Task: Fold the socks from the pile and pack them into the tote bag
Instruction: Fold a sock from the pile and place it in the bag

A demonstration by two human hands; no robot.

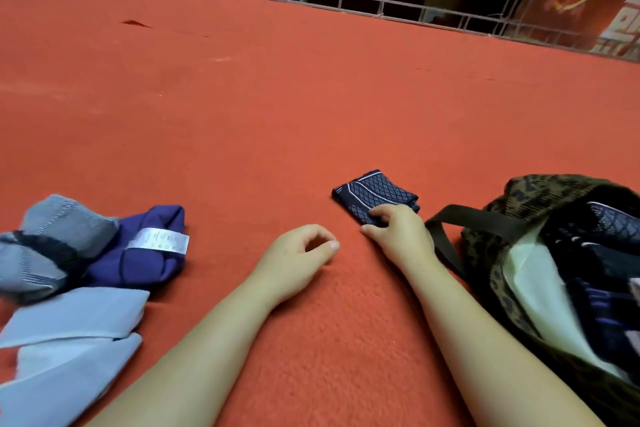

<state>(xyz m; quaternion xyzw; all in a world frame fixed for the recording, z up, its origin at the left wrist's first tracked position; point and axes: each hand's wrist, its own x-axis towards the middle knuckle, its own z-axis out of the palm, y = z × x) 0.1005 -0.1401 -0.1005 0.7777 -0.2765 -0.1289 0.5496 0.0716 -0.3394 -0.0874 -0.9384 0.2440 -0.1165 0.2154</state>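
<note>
Navy folded sock lies pinched under our right hand, tote bag just right of it; left hand loosely curled, empty.

Single head-worn wide-angle view, angled forward and down, close above the red carpet near the railing.

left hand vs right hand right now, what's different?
The right hand pinches the near edge of the folded navy patterned sock; the left hand holds nothing. The right hand's fingers curl onto fabric; the left hand's fingers hang loosely curled, thumb near fingertips, over bare red carpet. The right hand lies next to the tote bag; the left hand sits mid-frame, well short of the sock pile. Both are bare and low at the carpet.
</note>
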